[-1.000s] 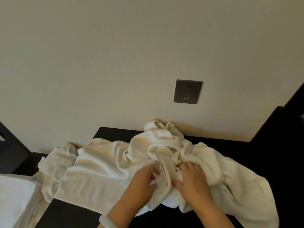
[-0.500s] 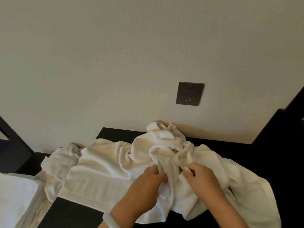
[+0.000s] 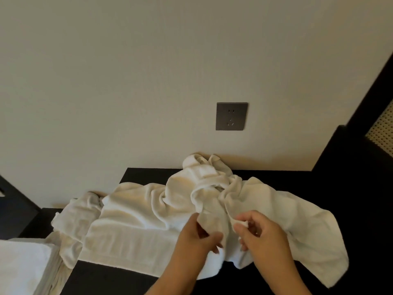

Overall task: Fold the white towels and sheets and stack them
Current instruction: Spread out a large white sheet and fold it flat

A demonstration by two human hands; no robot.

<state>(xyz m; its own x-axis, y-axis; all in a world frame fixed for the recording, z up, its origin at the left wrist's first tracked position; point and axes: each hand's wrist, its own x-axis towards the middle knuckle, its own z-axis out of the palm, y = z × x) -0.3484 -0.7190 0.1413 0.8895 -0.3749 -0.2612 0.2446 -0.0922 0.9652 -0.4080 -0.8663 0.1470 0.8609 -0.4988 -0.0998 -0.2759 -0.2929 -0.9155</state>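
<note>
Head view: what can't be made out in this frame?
All in the head view.
Crumpled towels: separate pieces uncountable; folds overlap.
Folded stack: cut off by the left and bottom edges.
Left hand, right hand: both pinch the towels; same piece or not is hidden by folds.

Folds of the white towel hide the fingertips of the left hand and right hand, so each grip is probably a pinch. Both forearms run off the bottom edge. Off the table's left edge, a white folded stack is cropped too.
</note>
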